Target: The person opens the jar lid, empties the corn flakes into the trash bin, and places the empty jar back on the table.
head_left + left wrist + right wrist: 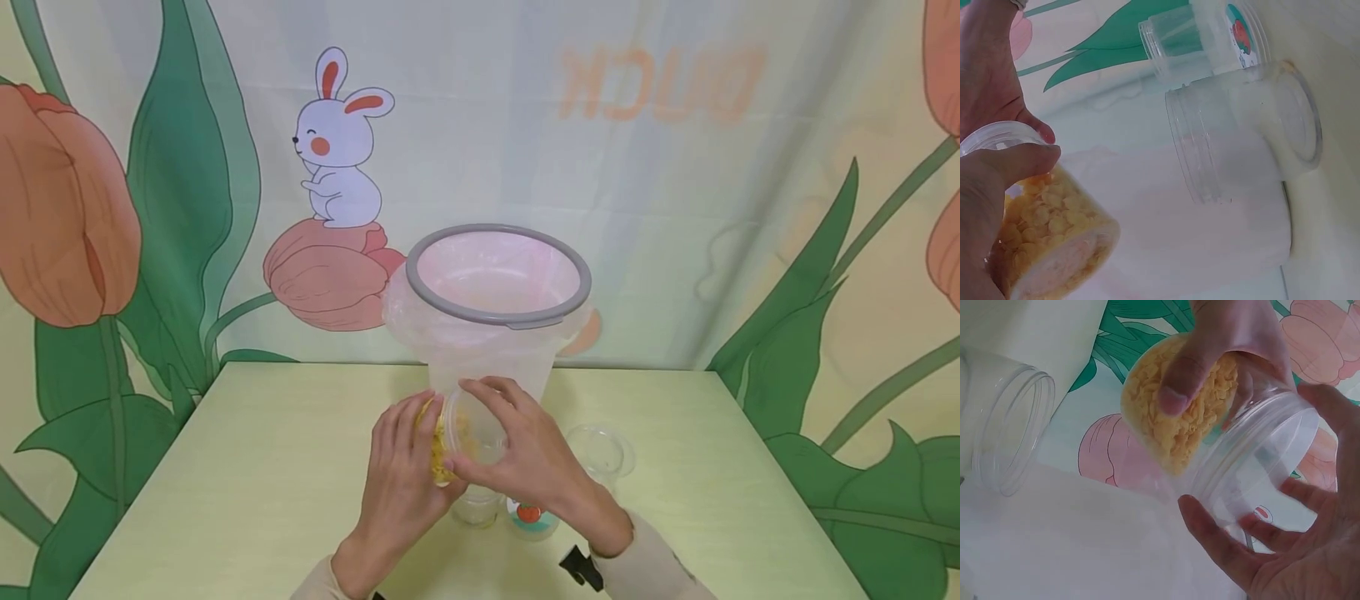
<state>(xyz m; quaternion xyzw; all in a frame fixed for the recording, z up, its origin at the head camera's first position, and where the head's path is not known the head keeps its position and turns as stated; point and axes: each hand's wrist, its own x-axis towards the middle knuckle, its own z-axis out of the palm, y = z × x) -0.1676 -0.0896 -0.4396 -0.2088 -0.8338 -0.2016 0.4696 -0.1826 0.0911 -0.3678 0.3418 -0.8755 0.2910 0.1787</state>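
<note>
My left hand [405, 475] grips a clear plastic jar [1054, 231] partly filled with yellow flakes, tilted on its side with its mouth toward the right. The thumb presses along the jar's wall in the left wrist view. My right hand [536, 454] spans a clear lid [1285, 456] at the mouth, its thumb and index finger on opposite sides of the rim. Below the hands on the table stands an open clear jar [1241, 125], with a clear container bearing a tomato label [531, 515] beside it.
A white bin with a liner and a grey ring [487, 317] stands just beyond my hands. Right of it is another clear round container [600, 450]. A printed curtain [480, 150] hangs behind the pale table [285, 450]. A black buckle [581, 568] is by my right sleeve.
</note>
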